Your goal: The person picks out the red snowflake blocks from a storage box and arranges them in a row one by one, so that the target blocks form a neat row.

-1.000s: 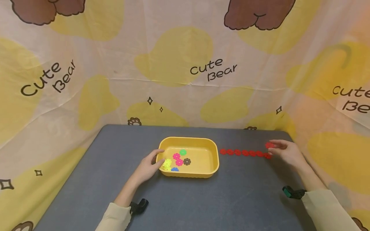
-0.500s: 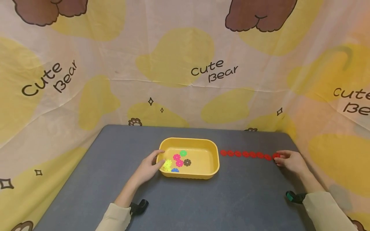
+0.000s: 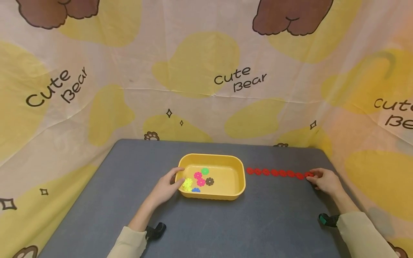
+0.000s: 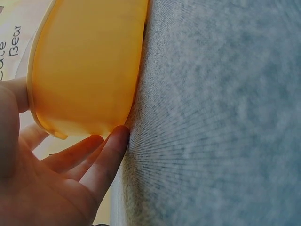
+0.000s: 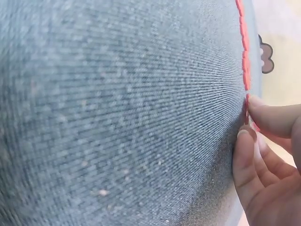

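Observation:
A row of several red snowflake discs point(image 3: 274, 172) lies on the table, running right from the yellow plastic tray. At its right end my right hand point(image 3: 326, 181) pinches the last red disc point(image 3: 308, 175) by its edge, thumb and fingertips low at the table. In the right wrist view that disc point(image 5: 247, 108) shows edge-on, in line with the row. My left hand point(image 3: 165, 184) grips the left end of the yellow tray point(image 3: 226, 196), with fingers against its outer wall point(image 4: 89, 70) in the left wrist view.
Inside the tray are loose discs: a green disc point(image 3: 205, 171), pink discs point(image 3: 198, 175), a dark brown disc point(image 3: 209, 181), a blue disc point(image 3: 195, 190) and yellow discs point(image 3: 187, 183). A printed cloth point(image 3: 193, 71) hangs behind and beside the grey-blue table point(image 3: 242, 229).
My right hand has lowered the red disc from above the row to the table at the row's right end. My left hand has stayed at the tray.

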`<state>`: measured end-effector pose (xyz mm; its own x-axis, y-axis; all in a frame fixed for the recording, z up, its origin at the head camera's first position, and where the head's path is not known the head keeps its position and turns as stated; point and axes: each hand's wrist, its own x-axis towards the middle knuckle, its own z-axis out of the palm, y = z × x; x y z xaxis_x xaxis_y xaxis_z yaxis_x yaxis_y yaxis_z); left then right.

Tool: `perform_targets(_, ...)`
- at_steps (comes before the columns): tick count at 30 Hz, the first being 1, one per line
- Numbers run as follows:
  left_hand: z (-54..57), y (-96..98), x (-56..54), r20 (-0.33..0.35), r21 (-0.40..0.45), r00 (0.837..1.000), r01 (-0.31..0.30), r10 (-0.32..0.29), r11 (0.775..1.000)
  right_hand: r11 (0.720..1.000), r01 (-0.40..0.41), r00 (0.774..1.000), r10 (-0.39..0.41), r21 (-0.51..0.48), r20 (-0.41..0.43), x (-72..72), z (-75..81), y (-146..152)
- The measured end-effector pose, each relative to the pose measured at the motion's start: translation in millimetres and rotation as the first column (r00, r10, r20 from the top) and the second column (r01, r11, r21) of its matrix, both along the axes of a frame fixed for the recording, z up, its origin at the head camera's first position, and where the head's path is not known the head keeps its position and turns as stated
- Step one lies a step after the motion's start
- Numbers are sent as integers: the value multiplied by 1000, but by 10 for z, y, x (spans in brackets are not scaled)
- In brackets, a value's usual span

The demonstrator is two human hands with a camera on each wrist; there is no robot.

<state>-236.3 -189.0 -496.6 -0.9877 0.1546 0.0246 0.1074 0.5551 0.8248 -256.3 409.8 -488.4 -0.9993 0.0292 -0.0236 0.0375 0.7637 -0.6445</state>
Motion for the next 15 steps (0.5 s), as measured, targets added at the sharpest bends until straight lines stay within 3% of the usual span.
perform_targets(8, 11, 25, 2, -20, -5, 1000, 4, -4, 1000, 1000, 26, 998, -27, -14, -48, 84, 83, -28)
perform_targets(15, 29, 39, 14, -33, -17, 999, -18, 17, 1000, 999, 3, 996, -6, -34, -88, 181, 243, -269)
